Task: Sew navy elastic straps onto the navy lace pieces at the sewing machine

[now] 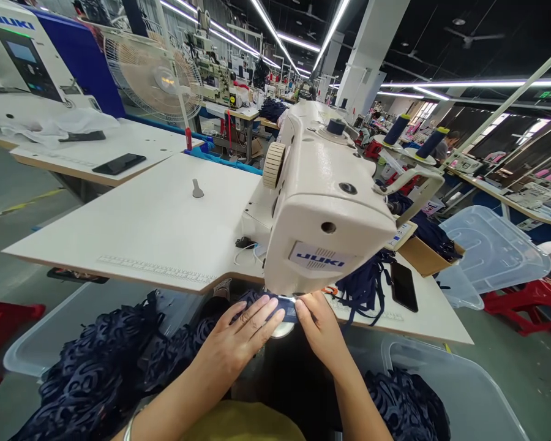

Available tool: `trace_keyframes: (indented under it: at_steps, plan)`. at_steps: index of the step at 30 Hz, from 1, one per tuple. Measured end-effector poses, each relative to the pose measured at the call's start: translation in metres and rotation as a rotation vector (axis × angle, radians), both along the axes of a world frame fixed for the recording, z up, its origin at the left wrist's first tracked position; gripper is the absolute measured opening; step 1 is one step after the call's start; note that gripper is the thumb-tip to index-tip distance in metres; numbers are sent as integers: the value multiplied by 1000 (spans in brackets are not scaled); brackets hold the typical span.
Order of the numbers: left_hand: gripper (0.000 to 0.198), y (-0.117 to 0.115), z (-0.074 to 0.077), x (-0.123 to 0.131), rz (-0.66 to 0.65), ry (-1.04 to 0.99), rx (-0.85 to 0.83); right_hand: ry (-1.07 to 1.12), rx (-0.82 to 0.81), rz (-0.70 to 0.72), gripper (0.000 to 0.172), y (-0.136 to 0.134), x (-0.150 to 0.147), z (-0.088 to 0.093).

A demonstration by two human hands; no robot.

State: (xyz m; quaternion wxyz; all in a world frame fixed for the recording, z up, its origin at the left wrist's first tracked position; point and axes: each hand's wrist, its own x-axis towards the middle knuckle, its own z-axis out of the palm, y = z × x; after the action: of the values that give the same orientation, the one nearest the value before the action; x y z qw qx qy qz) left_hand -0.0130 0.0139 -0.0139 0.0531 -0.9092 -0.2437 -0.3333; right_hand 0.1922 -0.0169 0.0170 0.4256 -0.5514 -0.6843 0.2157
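Note:
A small navy fabric piece [286, 309] lies under the head of a white JUKI sewing machine [333, 226], where a light shines on it. My left hand [244, 334] rests on the fabric's left part, fingers stretched out flat. At the fabric's right end, my right hand [320, 323] has its thumb and bent fingers closed on the edge. The machine head hides the needle area and some of the fingertips. More navy fabric pieces [92, 361] fill a clear tub at the lower left. Navy strips [365, 282] lie on the table right of the machine.
The white table [165, 214] holds a small grey metal piece [197, 188] and a black phone [403, 286]. Clear plastic bins [468, 380] flank my legs. A cardboard box [425, 254] stands at the right. Another phone [119, 163] and a fan [153, 76] are at the left.

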Motion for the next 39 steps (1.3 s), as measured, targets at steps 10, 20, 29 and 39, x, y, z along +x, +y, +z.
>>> trace_keyframes:
  at_steps: [10, 20, 29, 39]
  plan:
    - [41, -10, 6, 7, 152, -19, 39, -28, -12, -1, 26, 8, 2, -4]
    - [41, -14, 5, 12, 218, -11, 64, -9, -12, -27, 23, 11, -1, -3]
    - [42, -14, 4, 15, 226, -22, 91, 1, -17, -41, 23, 13, 0, -7]
    - [40, -14, 1, 16, 235, -30, 78, -31, -30, -74, 24, 10, 0, -10]
